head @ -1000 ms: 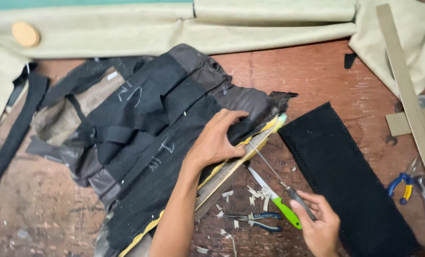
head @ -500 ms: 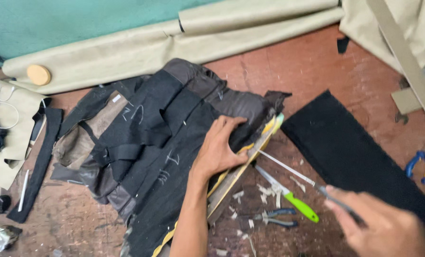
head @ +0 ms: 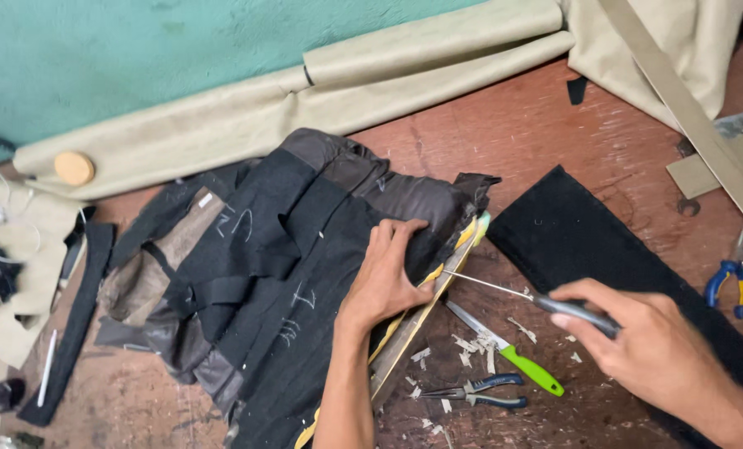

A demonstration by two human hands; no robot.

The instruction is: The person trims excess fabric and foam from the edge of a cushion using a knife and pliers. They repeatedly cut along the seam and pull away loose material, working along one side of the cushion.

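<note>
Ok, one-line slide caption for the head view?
Left hand presses black upholstery cover flat while right hand pokes a thin screwdriver at its yellow-edged board.

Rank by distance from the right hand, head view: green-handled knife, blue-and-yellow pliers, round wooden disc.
From the right hand:
1. Green-handled knife, just left of it on the table.
2. Blue-and-yellow pliers, at the right edge.
3. Round wooden disc, far left on the beige roll.

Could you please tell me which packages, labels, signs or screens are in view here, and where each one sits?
No packages, signs or screens.
Small white tag: rectangular, on the black fabric cover, upper left part.
White chalk marks: hand-drawn strokes on the same cover's black panels, left of the left hand.
</note>
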